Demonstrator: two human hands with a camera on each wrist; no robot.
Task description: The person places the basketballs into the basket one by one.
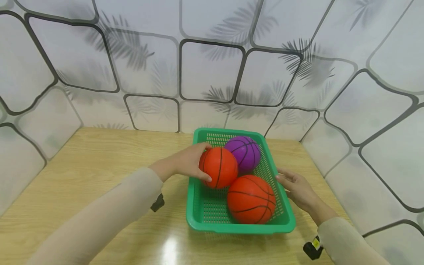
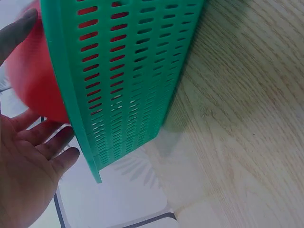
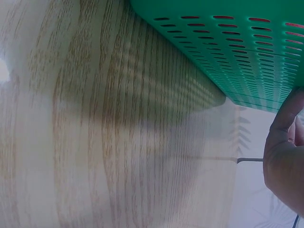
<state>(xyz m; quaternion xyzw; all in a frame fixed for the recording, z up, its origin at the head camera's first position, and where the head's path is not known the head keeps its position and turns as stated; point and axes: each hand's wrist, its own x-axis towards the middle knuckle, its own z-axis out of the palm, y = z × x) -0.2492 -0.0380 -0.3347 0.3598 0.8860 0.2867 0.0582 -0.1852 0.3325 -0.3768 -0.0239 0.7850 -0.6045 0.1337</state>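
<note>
A green plastic basket (image 1: 241,229) with slotted walls holds three toy basketballs. My left hand (image 1: 190,162) grips the smaller red ball (image 1: 220,167) at the basket's left side, thumb toward the front and fingers round its far side. In the left wrist view that red ball (image 2: 35,71) shows above the rim, with the left hand (image 2: 28,161) spread about it. A purple ball (image 1: 243,152) lies behind it, and a larger red ball (image 1: 251,198) sits at the front right. Against the basket's right rim, my right hand (image 1: 298,189) rests its fingertips, fingers loosely bent.
The basket stands on a light wood-grain table (image 1: 99,165). Behind the table and along both sides rises a pale wall covering (image 1: 212,70) with stone outlines and leaf prints. Small black devices (image 1: 313,248) are worn at both wrists.
</note>
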